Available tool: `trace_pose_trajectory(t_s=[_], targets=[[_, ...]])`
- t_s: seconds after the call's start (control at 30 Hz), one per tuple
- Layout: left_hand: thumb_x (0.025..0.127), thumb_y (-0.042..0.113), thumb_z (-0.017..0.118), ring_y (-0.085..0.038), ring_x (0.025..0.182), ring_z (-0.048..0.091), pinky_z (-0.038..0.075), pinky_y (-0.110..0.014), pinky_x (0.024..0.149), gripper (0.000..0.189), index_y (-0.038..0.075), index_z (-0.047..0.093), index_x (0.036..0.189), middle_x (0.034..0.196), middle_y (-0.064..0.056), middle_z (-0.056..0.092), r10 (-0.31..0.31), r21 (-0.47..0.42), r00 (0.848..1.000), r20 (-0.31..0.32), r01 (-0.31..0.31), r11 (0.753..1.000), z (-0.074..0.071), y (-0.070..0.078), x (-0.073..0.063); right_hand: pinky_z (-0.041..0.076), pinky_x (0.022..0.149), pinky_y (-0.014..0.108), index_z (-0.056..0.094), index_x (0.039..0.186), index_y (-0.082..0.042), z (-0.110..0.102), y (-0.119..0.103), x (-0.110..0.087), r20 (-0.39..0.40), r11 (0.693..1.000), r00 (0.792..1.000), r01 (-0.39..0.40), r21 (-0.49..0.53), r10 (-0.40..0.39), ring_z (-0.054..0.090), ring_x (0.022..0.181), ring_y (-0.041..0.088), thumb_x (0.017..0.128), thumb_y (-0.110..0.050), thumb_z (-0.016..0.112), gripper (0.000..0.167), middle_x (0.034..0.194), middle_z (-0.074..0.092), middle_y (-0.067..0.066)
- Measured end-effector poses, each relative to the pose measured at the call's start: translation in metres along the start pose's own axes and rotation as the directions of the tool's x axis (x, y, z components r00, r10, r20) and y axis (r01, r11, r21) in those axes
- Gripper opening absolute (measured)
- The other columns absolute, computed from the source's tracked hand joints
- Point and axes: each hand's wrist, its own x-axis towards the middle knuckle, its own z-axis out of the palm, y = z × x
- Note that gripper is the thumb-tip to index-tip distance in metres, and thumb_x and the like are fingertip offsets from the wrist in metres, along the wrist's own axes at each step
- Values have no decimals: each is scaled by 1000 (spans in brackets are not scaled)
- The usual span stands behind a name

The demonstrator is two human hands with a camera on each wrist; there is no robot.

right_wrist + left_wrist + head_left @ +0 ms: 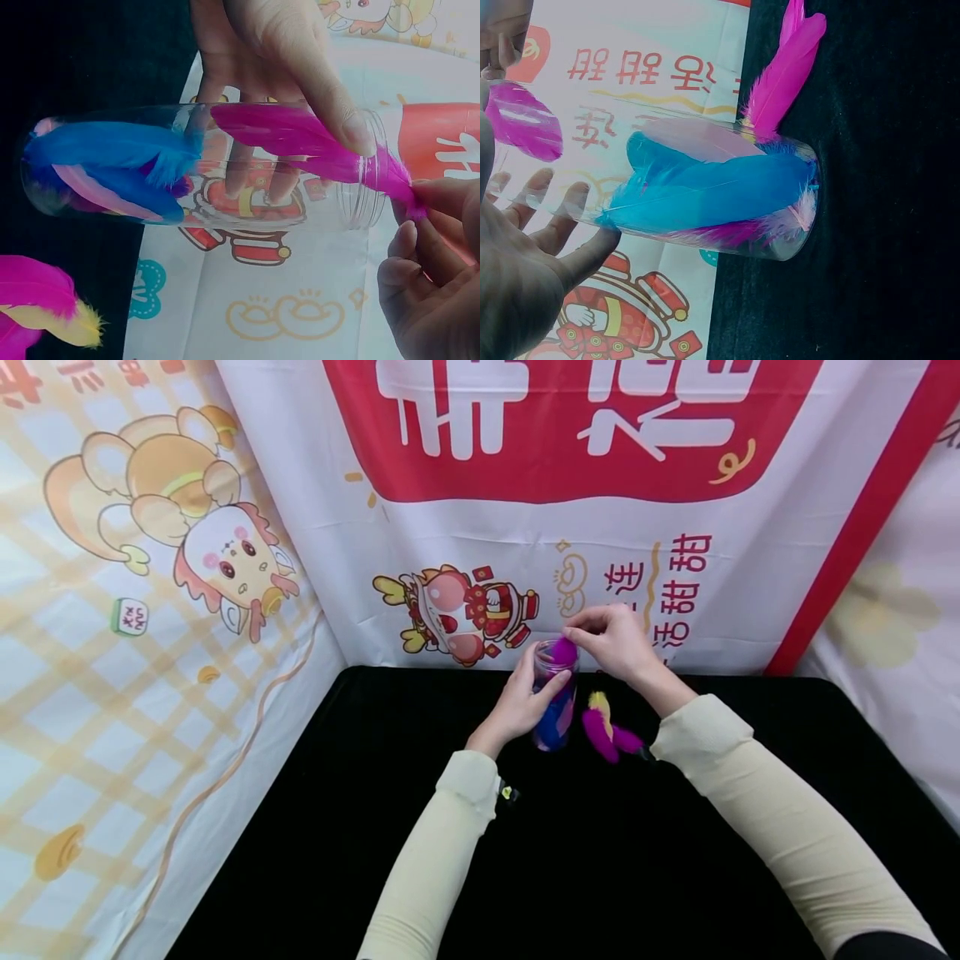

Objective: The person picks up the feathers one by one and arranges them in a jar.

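1. One black table [600,860] spreads beneath the work, which looks well begun but unfinished.
2. Next in size, a clear jar [364,210] is roughly upright; whether its base touches the table, I cannot tell. Blue feathers [720,187], pale pink feathers [694,136] and a purple feather [735,231] sit low inside, so that share seems done.
3. The left hand [521,697] grips the jar near its mouth. The right hand [618,643] is at the opening, pinching the end of a magenta feather [277,139] that is mostly inside.
4. Beside the jar, on the table, lie loose magenta feathers [600,735] and a yellow feather [600,702]; these are probably what is left.
5. Smallest is the pinched end: the right wrist view shows it just outside the rim, where the head view gives little more than a magenta patch. The left wrist view crops most of the right hand but shows the blue feathers broadside.
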Motion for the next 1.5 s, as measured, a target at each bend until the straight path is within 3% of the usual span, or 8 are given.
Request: trace_pose_trajectory(t_s=[0.4,0.63,0.97,1.3,1.5], targets=[[103,56,53,-23,135,49,40,-45,115,74,21,22,160,150,-9,42,1,-11,1000,6,-1,1000,0,0,-2,53,72,29,79,103,-2,2,2,0,93,1000,996,19,-21,-17,68,84,20,97,-16,73,16,95,77,12],[103,54,55,-23,136,49,40,-44,114,74,20,22,160,151,-10,42,-2,-25,1000,0,2,1000,0,0,-2,53,71,30,81,97,-8,6,3,-1,93,999,995,22,-25,-20,69,82,19,95,-16,75,11,92,77,8],[103,54,54,-24,138,48,39,-44,115,74,19,22,160,152,-11,41,-8,1,1000,-6,8,1000,-2,2,-2,55,74,29,82,97,-7,6,3,0,111,997,992,64,-50,-58,73,88,22,94,-15,76,11,95,78,9],[103,54,54,-25,137,47,39,-45,115,74,18,23,160,153,-14,41,5,9,1000,-11,-4,1000,-1,3,-2,56,83,42,79,106,-3,3,3,1,191,994,981,60,-96,-41,72,94,27,98,-15,71,17,103,77,14],[103,54,55,-23,136,49,39,-43,115,73,19,24,159,152,-12,42,17,-1,1000,-11,-17,1000,0,1,-2,53,70,36,79,112,-4,3,1,0,217,993,976,37,-113,-12,67,84,27,99,-17,68,21,105,76,14]])
